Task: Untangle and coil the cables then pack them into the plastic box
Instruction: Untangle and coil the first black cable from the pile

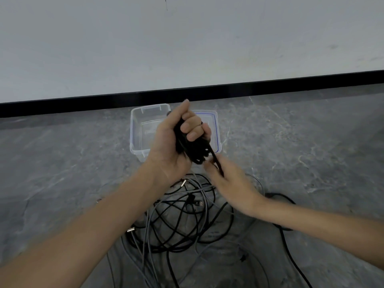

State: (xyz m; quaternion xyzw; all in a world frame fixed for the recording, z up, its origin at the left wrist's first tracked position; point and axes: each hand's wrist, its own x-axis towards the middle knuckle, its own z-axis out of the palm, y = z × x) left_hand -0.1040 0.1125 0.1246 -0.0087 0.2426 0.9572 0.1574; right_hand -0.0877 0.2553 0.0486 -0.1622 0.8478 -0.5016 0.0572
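Floor (62,163) — held coil (193,150) before box (135,129), lid (214,119)

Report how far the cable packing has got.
Done: nothing packed; the box looks empty, lid beside it. In hand: the left hand grips a black coil, the right hand holds its tail. Left: finish that coil, then sort the tangle on the floor and pack everything.

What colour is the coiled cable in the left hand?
Black; the coiled cable shows best in the head view.
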